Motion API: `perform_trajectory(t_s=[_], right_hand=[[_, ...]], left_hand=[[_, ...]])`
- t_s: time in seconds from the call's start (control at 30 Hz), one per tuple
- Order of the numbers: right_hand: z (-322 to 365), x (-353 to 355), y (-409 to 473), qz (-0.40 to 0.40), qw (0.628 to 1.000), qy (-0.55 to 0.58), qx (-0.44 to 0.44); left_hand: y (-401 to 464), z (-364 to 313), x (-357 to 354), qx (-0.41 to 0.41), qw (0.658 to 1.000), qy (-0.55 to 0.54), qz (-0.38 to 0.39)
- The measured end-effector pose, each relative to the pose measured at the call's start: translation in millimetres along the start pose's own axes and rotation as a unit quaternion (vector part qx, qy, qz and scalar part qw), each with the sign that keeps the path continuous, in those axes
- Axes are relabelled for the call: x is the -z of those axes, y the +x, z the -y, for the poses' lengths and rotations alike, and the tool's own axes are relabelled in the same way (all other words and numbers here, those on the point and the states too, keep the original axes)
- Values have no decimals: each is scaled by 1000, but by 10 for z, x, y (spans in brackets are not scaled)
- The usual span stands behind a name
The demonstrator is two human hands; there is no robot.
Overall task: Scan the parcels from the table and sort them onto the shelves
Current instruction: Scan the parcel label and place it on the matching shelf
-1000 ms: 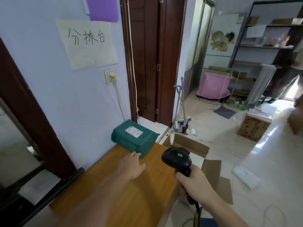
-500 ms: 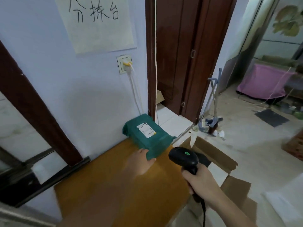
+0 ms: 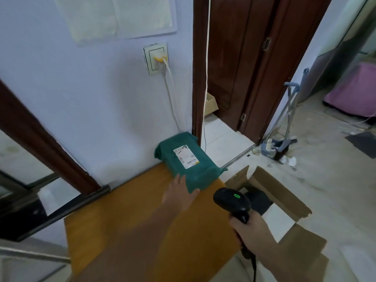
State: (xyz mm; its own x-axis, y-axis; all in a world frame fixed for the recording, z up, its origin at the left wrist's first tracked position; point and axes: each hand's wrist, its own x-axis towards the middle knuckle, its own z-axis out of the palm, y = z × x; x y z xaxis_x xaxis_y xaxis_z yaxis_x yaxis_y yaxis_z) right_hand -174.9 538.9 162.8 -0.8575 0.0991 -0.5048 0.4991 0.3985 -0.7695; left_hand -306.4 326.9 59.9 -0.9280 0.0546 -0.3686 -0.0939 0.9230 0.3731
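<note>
A green parcel with a white label lies at the far end of the orange-brown table, against the wall. My left hand reaches to its near edge; the fingers sit at or under that edge and the thumb lies beside it. Whether the fingers curl round the parcel is hidden by blur. My right hand grips the handle of a black barcode scanner, whose green light is lit; the scanner head points toward the parcel from the right.
An open cardboard box stands on the floor right of the table. A wall socket with a cable is above the parcel. A dark wooden door frame, a dustpan and broom and a pink-covered object lie beyond.
My view has tilted down and come closer to the table. My left hand has moved forward from the tabletop to the parcel's near edge. The scanner stays in my right hand.
</note>
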Motion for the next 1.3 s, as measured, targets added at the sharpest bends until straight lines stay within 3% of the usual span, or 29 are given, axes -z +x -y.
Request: perform_trajectory(t_s=[0.1,0.2,0.27,0.47,0.63,0.77,0.9,1.07,1.17,1.23,1.3], right_hand=[[0,27,109,14,1000,2,-3],[3,91,228,19,1000,-4,0],[0,137,309,17,1000,-3,-5],[-3,202,421,22,999,24,6],[-8,177,459,23,999,28,24],[22,90,478,17,999,34,29],[58,-30,513,14,999,19,34],[131,-172,503,43,997,21,59],[129,-243,489,63,995,22,71],[127,-292,469,65,995,32,74],[116,-345,452,60,995,28,76]], left_hand=[[255,-13,-165,59,994,-94,2],[551,5,-326,157,956,-246,4],[735,53,-426,193,936,-293,10],[943,238,-592,165,967,-192,32],[868,268,-612,96,971,-219,15],[628,489,-695,-17,978,-207,6],[290,939,-660,-95,971,-208,74],[-5,1435,-423,-130,983,-51,117],[-56,1729,-252,-113,990,62,56],[-55,1812,-163,-81,996,32,-4],[-56,1733,-108,13,996,-65,-57]])
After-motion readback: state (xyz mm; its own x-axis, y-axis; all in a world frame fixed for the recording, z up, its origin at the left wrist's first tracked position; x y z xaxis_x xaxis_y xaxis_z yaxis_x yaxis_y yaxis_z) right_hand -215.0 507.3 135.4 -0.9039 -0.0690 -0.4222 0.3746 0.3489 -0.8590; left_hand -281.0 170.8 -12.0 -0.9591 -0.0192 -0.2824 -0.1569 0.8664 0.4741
